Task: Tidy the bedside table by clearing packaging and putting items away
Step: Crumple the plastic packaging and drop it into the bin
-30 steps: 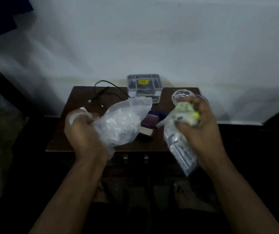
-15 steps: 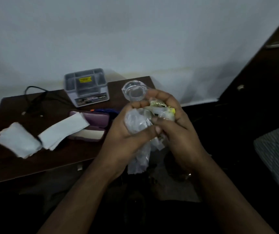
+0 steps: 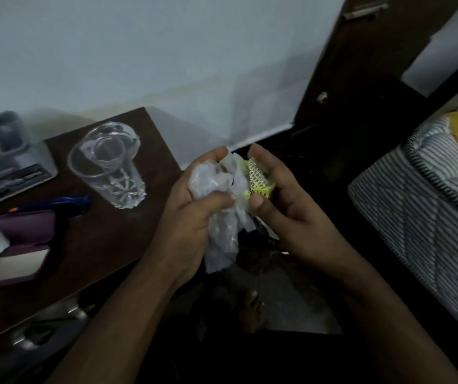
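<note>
I see both forearms reaching up from below, hands meeting right of the table; my left hand curls round the plastic wrap, thumb across it; the right hand pinches its yellow label.

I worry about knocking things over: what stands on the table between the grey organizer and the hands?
In the head view, a clear drinking glass stands between the grey organizer and the left hand.
</note>
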`<control>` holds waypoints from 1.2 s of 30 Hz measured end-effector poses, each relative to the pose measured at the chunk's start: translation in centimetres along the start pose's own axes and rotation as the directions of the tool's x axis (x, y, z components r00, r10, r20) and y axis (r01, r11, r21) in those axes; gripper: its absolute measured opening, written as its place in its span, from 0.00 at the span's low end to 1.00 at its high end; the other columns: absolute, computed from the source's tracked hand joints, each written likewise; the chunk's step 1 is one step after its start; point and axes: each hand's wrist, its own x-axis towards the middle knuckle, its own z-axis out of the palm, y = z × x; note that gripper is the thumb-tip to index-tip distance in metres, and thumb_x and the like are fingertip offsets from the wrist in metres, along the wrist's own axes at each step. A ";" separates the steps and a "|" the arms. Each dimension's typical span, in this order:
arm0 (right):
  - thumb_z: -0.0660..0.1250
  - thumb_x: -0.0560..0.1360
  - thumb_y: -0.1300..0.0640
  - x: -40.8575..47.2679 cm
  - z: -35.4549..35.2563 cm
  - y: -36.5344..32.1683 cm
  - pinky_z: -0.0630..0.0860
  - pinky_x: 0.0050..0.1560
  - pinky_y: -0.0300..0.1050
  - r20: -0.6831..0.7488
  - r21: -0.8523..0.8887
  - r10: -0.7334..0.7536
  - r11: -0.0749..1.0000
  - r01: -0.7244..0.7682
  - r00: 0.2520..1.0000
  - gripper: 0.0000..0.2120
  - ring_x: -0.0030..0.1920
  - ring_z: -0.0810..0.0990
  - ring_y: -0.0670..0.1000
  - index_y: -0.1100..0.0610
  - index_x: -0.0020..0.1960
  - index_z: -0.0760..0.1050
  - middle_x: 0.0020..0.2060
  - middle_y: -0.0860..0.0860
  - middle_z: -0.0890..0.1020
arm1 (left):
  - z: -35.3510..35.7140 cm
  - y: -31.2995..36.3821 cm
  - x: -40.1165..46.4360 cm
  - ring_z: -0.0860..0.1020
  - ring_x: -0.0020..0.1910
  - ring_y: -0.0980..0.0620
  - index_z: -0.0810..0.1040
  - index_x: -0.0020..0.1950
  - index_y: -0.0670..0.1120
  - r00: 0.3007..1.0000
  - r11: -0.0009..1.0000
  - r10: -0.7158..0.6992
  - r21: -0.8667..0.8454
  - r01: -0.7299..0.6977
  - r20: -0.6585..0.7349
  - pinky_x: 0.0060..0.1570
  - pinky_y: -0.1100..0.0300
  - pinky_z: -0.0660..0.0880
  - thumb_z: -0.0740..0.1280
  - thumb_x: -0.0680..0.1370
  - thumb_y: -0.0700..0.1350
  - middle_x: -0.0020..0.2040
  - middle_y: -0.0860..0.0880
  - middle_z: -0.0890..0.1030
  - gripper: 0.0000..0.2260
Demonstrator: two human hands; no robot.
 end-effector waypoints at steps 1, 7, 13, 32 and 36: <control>0.65 0.82 0.62 -0.1 -0.9 0.6 0.69 0.75 0.59 -0.038 -0.034 -0.004 0.999 0.003 0.999 0.29 0.76 0.70 0.51 0.55 0.81 0.59 0.76 0.49 0.70 | 0.4 -0.6 0.5 0.81 0.64 0.42 0.76 0.71 0.47 1.000 0.999 0.013 0.043 -0.013 -0.009 0.56 0.51 0.81 0.66 0.75 0.32 0.66 0.45 0.82 0.25; 0.77 0.72 0.60 0.4 -6.2 4.8 0.71 0.50 0.25 -0.501 -0.520 -0.168 0.842 -0.140 0.849 0.20 0.53 0.74 0.31 0.50 0.60 0.75 0.56 0.46 0.75 | 1.9 -3.9 3.3 0.82 0.53 0.61 0.80 0.61 0.52 0.966 0.894 0.173 0.442 -0.072 -0.194 0.50 0.64 0.79 0.73 0.74 0.37 0.54 0.61 0.83 0.18; 0.77 0.72 0.61 1.5 -7.5 8.7 0.70 0.42 0.38 -0.585 -0.585 -0.155 0.761 -0.281 0.796 0.17 0.47 0.71 0.41 0.51 0.52 0.71 0.52 0.43 0.70 | 3.3 -6.2 5.3 0.84 0.44 0.58 0.80 0.60 0.48 0.988 0.897 0.051 0.442 0.018 -0.144 0.40 0.65 0.79 0.72 0.71 0.39 0.47 0.57 0.85 0.17; 0.60 0.83 0.48 5.0 -4.1 10.6 0.80 0.60 0.56 -0.435 -0.124 0.304 0.912 -0.391 0.847 0.14 0.58 0.83 0.51 0.49 0.67 0.76 0.55 0.46 0.83 | 4.0 -6.4 7.9 0.83 0.47 0.48 0.72 0.59 0.49 0.909 0.877 -0.118 0.388 0.284 -0.401 0.39 0.54 0.80 0.73 0.72 0.39 0.49 0.48 0.81 0.18; 0.64 0.80 0.41 4.3 -3.5 8.9 0.68 0.77 0.55 -0.036 0.072 0.243 0.968 -0.240 0.969 0.34 0.77 0.68 0.47 0.45 0.82 0.56 0.77 0.46 0.68 | 4.7 -6.4 8.2 0.84 0.52 0.35 0.73 0.66 0.40 0.885 0.911 -0.347 0.111 0.396 -0.309 0.50 0.37 0.82 0.71 0.71 0.42 0.56 0.33 0.82 0.24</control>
